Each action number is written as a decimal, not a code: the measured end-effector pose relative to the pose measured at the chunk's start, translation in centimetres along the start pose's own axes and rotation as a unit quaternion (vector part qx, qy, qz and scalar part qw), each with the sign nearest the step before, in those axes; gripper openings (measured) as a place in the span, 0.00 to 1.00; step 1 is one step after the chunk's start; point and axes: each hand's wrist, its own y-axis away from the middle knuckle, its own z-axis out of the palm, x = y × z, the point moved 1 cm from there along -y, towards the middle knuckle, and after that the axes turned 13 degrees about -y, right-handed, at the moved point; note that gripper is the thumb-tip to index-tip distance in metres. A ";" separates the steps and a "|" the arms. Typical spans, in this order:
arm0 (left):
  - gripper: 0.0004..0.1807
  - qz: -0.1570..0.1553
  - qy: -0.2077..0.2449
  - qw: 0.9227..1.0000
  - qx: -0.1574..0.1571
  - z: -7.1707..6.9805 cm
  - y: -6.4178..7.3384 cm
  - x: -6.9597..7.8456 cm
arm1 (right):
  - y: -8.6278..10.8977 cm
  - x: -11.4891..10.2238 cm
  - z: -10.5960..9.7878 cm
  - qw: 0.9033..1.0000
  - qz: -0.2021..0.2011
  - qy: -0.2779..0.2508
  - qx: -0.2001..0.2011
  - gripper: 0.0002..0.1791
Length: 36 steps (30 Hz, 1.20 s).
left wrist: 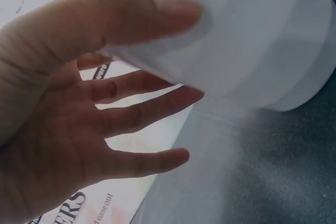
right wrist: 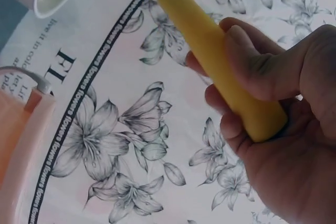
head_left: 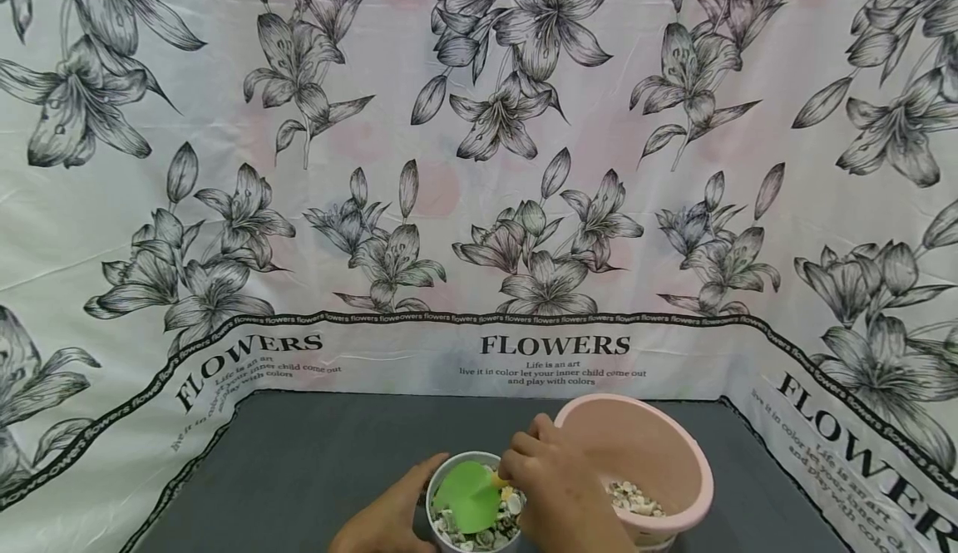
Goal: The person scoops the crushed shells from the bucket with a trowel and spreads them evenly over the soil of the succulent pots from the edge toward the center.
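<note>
A white pot (head_left: 430, 496) stands at the near edge of the view, holding pale and dark stone-like bits (head_left: 486, 538). My left hand (head_left: 389, 513) grips its side, thumb on one face and fingertips against another, as the left wrist view shows on the pot's smooth wall (left wrist: 252, 40). In my right hand (head_left: 563, 480) is a small toy shovel (head_left: 467, 499) with a green scoop and a yellow handle (right wrist: 207, 51). Its scoop lies over the bits, inside the pot's rim. Thumb and fingers wrap the handle in the right wrist view.
A pink tub (head_left: 699, 486) stands just right of the pot, with more pale bits (head_left: 632, 499) in its bottom. Beneath them is a dark grey tabletop (head_left: 314, 445). A flower-printed curtain (head_left: 404, 353) borders it at the back and sides.
</note>
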 end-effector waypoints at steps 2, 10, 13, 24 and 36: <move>0.58 -0.008 0.016 1.000 0.000 0.5 -0.2 -2.4 | -0.1 0.0 0.1 0.999 -0.035 0.005 0.013 0.27; 0.53 -0.068 0.032 0.997 0.011 0.8 -0.2 -4.0 | -0.2 0.1 0.3 0.995 -0.092 0.006 0.037 0.28; 0.60 -0.072 0.029 0.997 0.003 1.0 -0.3 -5.7 | -0.1 0.1 0.3 0.995 -0.094 0.004 0.038 0.28; 0.51 -0.093 0.020 0.995 -0.013 1.1 -0.2 -5.2 | 0.5 0.8 -0.9 0.994 -0.094 -0.016 0.053 0.29; 0.59 -0.093 -0.117 0.989 0.009 -1.2 -0.2 6.5 | 2.1 3.2 -5.5 0.994 0.012 -0.009 0.110 0.19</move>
